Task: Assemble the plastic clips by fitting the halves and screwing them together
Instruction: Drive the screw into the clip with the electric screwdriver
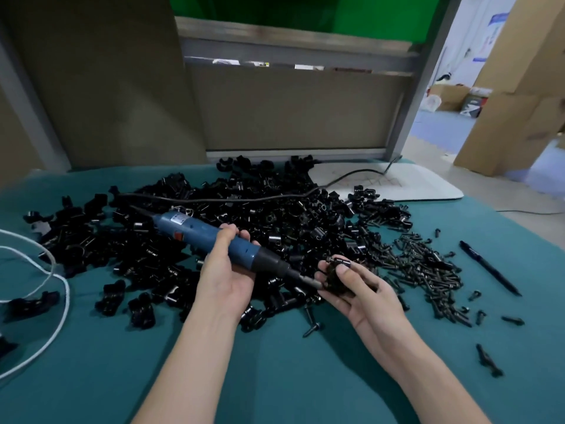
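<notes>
Two bare hands work over a table covered in teal cloth (290,377), seen from the head camera looking down. The left hand (224,270) is wrapped around the blue body of an electric screwdriver (211,237), which slants down to the right. The right hand (357,289) pinches a small black clip (334,278) between thumb and fingers, just above the cloth near the middle of the table. The screwdriver's metal tip touches the clip, so the step in hand looks like driving a screw into this one clip. Behind the hands lies a large heap of clip halves (244,221), and to the right a spread of loose black screws (428,264), so most of the work appears to be left. Whether any pieces in the heap are already joined cannot be told. A black cable (244,198) runs from the screwdriver across the heap. A white cord (58,289) loops at the left edge, and a dark pen (489,267) lies far right.
</notes>
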The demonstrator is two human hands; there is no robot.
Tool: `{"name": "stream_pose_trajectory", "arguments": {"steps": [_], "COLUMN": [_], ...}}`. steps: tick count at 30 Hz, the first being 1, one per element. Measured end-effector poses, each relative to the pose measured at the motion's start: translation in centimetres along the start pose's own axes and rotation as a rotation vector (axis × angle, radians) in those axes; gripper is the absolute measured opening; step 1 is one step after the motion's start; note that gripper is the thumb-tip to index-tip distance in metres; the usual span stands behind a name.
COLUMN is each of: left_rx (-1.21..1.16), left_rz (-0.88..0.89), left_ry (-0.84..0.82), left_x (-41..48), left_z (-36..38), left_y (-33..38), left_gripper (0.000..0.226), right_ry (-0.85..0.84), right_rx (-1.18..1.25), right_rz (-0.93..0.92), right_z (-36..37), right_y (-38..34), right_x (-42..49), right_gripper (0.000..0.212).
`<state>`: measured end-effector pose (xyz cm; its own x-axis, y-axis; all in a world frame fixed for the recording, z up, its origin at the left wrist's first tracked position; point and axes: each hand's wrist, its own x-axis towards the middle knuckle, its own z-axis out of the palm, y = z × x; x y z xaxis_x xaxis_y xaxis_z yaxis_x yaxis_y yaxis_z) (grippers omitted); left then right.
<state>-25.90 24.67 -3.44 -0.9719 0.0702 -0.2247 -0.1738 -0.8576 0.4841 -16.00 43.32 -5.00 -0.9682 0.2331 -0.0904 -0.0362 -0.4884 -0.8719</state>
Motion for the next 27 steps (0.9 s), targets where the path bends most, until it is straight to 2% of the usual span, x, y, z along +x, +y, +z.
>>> {"name": "stream_pose_trajectory", "arguments": {"steps": [13, 27], "left_rx": [0.0, -0.041], "left_rz": [-0.011, -0.026], "left_ry": [0.013, -0.04], "left_x": [-0.5, -0.9], "left_z": [0.1, 0.2], "left_y": [-0.1, 0.0], "left_gripper": [0.009, 0.009], "right_ry": [-0.012, -0.004], "right_rx": [0.045, 0.077], "right_rz": [-0.04, -0.028], "right_z": [0.3, 0.4], "right_y": [0.4, 0.3], "right_x": [-0.3, -0.5], "right_gripper": [0.044, 0.042]}}
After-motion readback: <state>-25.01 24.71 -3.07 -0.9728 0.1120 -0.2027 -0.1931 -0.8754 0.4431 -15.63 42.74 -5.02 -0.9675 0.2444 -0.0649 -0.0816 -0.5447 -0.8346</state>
